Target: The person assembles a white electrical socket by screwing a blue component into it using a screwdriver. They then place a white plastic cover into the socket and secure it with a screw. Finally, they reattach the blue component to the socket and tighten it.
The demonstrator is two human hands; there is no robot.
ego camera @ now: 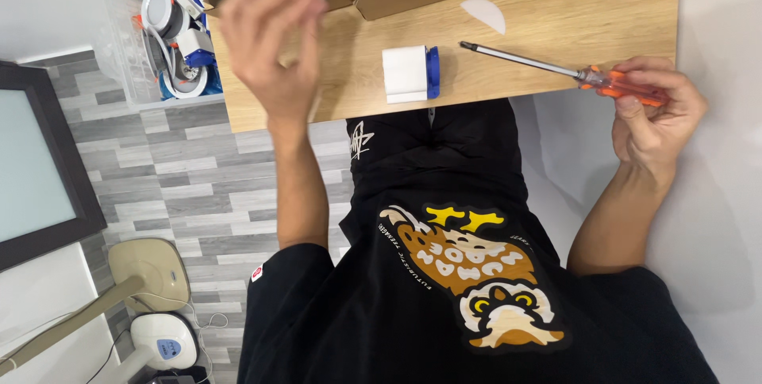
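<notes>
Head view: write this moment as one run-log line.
left hand raised above table | right hand grips orange screwdriver | white-blue block lies on table

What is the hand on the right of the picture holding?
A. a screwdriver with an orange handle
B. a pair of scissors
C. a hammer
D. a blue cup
A: the right hand grips the orange handle of a screwdriver, whose metal shaft points out over the wooden table.
</notes>
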